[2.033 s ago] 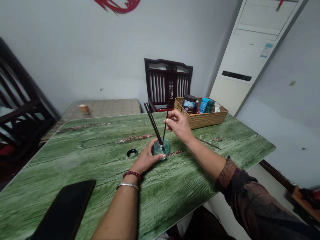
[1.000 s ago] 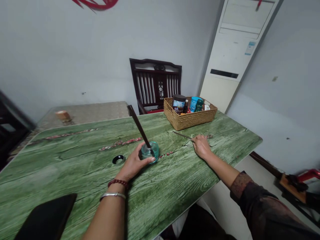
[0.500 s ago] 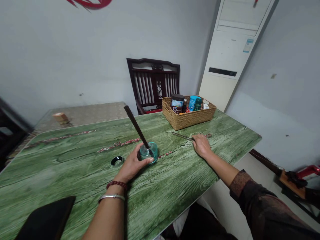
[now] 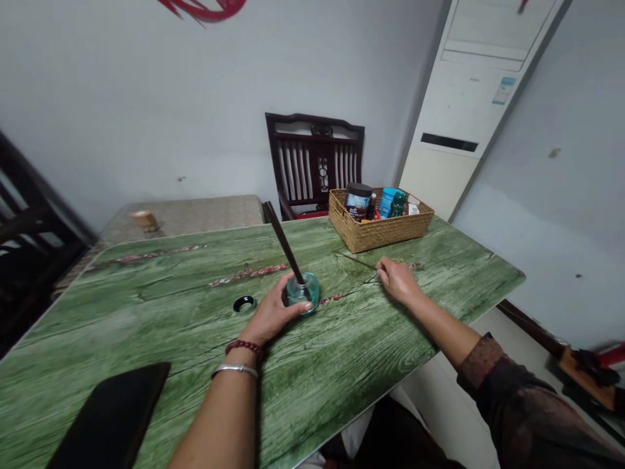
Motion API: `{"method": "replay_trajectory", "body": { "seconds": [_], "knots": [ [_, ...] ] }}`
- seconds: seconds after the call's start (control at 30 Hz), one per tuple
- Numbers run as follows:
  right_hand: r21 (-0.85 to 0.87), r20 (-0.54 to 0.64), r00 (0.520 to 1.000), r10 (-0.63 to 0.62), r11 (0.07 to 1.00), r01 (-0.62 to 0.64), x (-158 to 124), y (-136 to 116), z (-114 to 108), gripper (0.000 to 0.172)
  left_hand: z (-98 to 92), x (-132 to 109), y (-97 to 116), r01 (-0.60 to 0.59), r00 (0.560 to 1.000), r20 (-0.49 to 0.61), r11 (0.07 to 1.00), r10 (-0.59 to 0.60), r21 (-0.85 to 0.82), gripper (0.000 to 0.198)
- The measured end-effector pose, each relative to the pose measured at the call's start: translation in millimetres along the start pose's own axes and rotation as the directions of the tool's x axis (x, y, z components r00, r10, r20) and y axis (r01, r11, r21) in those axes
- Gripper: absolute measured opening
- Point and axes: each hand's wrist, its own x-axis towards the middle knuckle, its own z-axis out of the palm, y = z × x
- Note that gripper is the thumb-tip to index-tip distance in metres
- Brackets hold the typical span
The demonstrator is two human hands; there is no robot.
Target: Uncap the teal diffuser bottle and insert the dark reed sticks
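Observation:
My left hand (image 4: 278, 311) is wrapped around a small clear reed diffuser bottle (image 4: 303, 301) with teal liquid, upright on the table. Dark reed sticks (image 4: 284, 244) lean up and left out of its neck. To the right, my right hand (image 4: 398, 280) pinches the near end of a thin dark reed stick (image 4: 360, 262), which points left and away, low over the table. A black ring-shaped cap (image 4: 244, 304) lies left of the bottle.
A woven basket (image 4: 390, 233) holding jars and bottles stands toward the back right of the green table (image 4: 161, 326). At the front left lies a dark flat tablet-like object (image 4: 112, 417). A wooden chair (image 4: 317, 163) is behind the table.
The view has turned slightly left, so everything appears farther right. My right fingers have drawn together on the stick. My left hand still grips the bottle.

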Motion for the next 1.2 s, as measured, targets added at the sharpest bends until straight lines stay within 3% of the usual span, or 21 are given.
{"method": "replay_trajectory", "body": {
  "seconds": [0.1,0.23,0.33,0.43,0.57,0.93,1.07,1.2],
  "knots": [
    [0.379,-0.148,0.989,-0.016,0.922,0.072,18,-27,-17,0.014,0.1,0,1,-0.005,1.0,-0.009,1.0,0.005,-0.001,0.083],
    [0.789,-0.225,0.971,-0.085,0.569,0.233,37,-83,-40,0.014,0.8,-1,-1,-0.017,1.0,-0.02,1.0,0.017,-0.019,0.078],
    [0.871,-0.278,0.951,-0.135,0.383,0.308,42,-126,-50,0.02,1.6,-1,-3,-0.034,0.999,-0.009,0.999,0.034,-0.039,0.077],
    [0.879,-0.288,0.938,-0.191,0.336,0.338,43,-155,-48,0.021,1.9,-1,-3,-0.044,0.999,0.0,0.998,0.044,-0.039,0.079],
    [0.847,-0.265,0.939,-0.22,0.412,0.335,47,-169,-32,0.013,2.0,-1,-5,-0.045,0.999,0.017,0.997,0.046,-0.056,0.081],
    [0.626,-0.135,0.963,-0.233,0.733,0.265,42,-159,14,0.006,1.6,-1,-5,-0.063,0.998,0.026,0.996,0.065,-0.066,0.082],
    [0.483,-0.101,0.962,-0.256,0.832,0.272,31,-120,14,0.014,1.8,0,-7,-0.03,0.999,0.016,0.997,0.031,-0.072,0.083],
    [0.174,-0.053,0.991,-0.12,0.976,0.128,24,-45,6,0.02,1.0,0,-4,-0.007,1.0,0.003,0.999,0.008,-0.04,0.082]
  ]
}}
